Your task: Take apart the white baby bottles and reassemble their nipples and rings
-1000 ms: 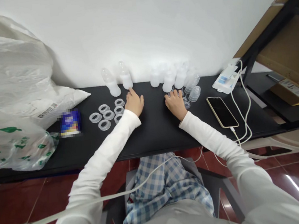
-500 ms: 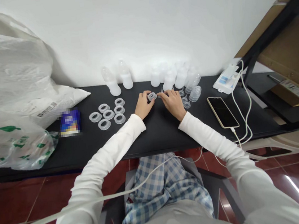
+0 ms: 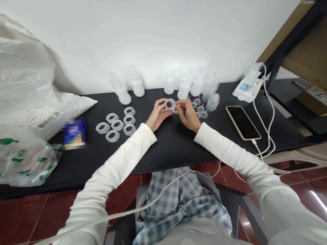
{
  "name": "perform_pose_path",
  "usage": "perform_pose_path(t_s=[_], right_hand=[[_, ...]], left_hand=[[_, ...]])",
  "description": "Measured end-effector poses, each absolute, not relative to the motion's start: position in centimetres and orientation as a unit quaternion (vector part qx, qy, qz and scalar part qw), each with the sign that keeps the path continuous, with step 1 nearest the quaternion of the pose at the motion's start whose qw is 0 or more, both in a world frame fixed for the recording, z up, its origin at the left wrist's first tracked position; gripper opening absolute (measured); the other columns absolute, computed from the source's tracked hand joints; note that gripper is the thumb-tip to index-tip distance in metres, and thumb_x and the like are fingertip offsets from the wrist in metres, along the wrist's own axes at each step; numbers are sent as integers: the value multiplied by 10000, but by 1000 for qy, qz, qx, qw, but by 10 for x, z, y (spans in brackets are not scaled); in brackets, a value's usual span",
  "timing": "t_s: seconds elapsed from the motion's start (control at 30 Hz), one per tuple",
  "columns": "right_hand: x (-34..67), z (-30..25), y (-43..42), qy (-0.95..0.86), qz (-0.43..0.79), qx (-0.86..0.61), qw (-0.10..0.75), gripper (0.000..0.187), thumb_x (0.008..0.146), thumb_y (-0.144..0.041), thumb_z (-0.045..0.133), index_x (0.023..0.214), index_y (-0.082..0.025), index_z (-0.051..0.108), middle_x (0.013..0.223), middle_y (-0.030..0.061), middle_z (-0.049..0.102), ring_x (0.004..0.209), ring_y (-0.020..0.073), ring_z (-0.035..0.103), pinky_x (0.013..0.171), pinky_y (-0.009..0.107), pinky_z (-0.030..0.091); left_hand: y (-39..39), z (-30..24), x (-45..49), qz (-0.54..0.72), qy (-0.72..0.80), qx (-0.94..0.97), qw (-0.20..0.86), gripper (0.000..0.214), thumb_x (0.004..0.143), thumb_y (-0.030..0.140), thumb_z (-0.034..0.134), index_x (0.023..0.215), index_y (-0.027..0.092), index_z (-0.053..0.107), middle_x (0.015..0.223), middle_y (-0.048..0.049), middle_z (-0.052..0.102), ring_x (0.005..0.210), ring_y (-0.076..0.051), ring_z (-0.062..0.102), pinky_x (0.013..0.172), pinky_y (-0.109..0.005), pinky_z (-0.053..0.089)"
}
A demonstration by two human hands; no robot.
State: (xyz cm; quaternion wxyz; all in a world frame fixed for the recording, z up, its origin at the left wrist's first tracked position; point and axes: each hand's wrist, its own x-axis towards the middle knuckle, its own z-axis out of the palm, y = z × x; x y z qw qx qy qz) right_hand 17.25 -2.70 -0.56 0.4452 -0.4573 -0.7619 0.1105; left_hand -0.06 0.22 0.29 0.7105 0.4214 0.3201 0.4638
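My left hand is closed on a translucent bottle collar ring, tilted so that its round opening shows. Just to the right, the closed fingers of my right hand pinch a small clear piece against the ring's lower right edge; its exact kind is too small to make out. More collar rings lie in a group left of my hands. Beside my right hand lie several small clear pieces with round rims. Clear bottle caps are behind them.
Two white bottles with clear domed caps stand near the wall, with more white bottles to their right. A phone on a cable lies at right. At left are plastic bags and a blue packet.
The collar ring has been raised and tipped, its opening turned more toward me. My left hand has rolled palm upward under it, and my right fingers have come against its edge.
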Motion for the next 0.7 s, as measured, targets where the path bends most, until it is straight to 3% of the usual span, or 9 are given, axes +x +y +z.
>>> perform_pose_path(t_s=[0.33, 0.43, 0.57, 0.7], right_hand=[[172, 1, -23, -766, 77, -475, 427, 319, 1003, -476, 439, 1024, -218, 625, 854, 37, 586, 791, 187, 516, 859, 376, 436], [171, -3, -21, -757, 80, -477, 439, 299, 987, -473, 480, 1067, -212, 601, 900, 45, 579, 823, 191, 523, 864, 377, 441], [169, -6, -19, -745, 108, -465, 466, 353, 987, -483, 469, 1182, -197, 539, 906, 35, 552, 823, 183, 533, 829, 359, 450], [167, -5, -21, -731, 166, -481, 454, 355, 1008, -493, 404, 1164, -206, 542, 839, 8, 542, 753, 159, 519, 756, 315, 448]], left_hand=[[-18, -3, 1, 450, 282, 489, 692, 407, 811, 386, 726, 1162, 253, 570, 995, -19, 747, 945, -169, 724, 989, -394, 541], [-19, -5, 2, 469, 284, 505, 666, 472, 782, 408, 779, 1186, 238, 605, 971, -28, 758, 952, -177, 722, 991, -386, 539], [-14, -7, 2, 489, 295, 539, 620, 551, 766, 512, 787, 1194, 206, 623, 955, -47, 760, 883, -175, 724, 906, -355, 569], [-11, -12, 4, 511, 324, 549, 576, 562, 746, 532, 798, 1153, 198, 600, 884, -34, 749, 769, -152, 715, 785, -316, 583]])
